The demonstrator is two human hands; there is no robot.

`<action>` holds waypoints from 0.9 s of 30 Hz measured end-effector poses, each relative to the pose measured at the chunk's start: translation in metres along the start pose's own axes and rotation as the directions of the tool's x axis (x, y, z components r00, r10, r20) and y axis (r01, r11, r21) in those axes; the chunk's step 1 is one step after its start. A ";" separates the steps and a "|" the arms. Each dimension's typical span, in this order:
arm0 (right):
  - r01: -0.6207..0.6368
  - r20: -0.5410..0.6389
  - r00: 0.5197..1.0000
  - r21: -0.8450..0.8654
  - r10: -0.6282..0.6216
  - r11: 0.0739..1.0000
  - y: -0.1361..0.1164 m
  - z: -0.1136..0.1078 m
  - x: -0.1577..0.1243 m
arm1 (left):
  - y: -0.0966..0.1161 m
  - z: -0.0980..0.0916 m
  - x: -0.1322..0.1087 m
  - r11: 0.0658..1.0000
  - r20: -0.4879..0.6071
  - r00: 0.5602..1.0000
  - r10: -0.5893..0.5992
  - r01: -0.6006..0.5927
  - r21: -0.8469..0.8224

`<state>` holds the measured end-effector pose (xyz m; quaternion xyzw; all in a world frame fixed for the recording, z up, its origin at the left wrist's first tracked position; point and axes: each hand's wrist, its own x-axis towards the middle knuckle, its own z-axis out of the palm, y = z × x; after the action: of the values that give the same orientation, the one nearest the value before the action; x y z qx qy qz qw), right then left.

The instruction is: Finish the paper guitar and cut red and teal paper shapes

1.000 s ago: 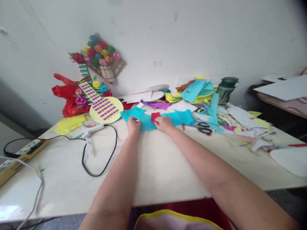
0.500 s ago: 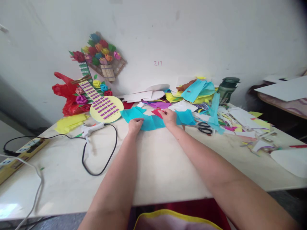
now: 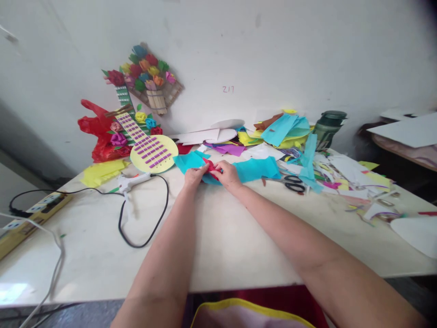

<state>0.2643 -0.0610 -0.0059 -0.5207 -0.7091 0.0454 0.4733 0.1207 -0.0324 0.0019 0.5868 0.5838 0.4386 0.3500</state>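
Observation:
Both hands meet over blue crepe paper (image 3: 257,169) that lies across the far middle of the table. A small piece of red crepe paper (image 3: 210,168) is pinched between them. My left hand (image 3: 195,176) grips its left side, thumb and fingers closed. My right hand (image 3: 228,175) is closed on its right side with the fingertips. Some of the red piece is hidden by the fingers. Just left of the blue paper stands a yellow paper guitar (image 3: 153,155) with purple strips.
A white glue gun (image 3: 133,182) with a looped black cord lies at left, by a power strip (image 3: 34,218). Black-handled scissors (image 3: 294,183), paper scraps (image 3: 341,173) and a dark green bottle (image 3: 329,130) are on the right. A red plastic bag (image 3: 99,132) stands at the back left.
My right hand has moved left with the red crepe paper to my left hand. My left hand has come off the blue paper's edge and now holds the red piece too.

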 end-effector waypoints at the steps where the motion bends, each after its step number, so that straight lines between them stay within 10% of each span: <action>1: 0.008 0.006 1.000 0.003 -0.008 1.000 0.000 0.001 -0.001 | 0.000 0.000 -0.001 1.000 0.005 1.000 -0.001 0.001 -0.009; 27: -0.258 0.105 0.960 -0.036 0.261 0.965 -0.006 0.002 -0.002 | 0.002 -0.005 -0.011 0.955 0.211 0.976 0.053 0.013 -0.297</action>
<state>0.2590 -0.0644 -0.0048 -0.6110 -0.6599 0.1275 0.4182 0.1174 -0.0440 0.0048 0.5779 0.4639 0.4581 0.4909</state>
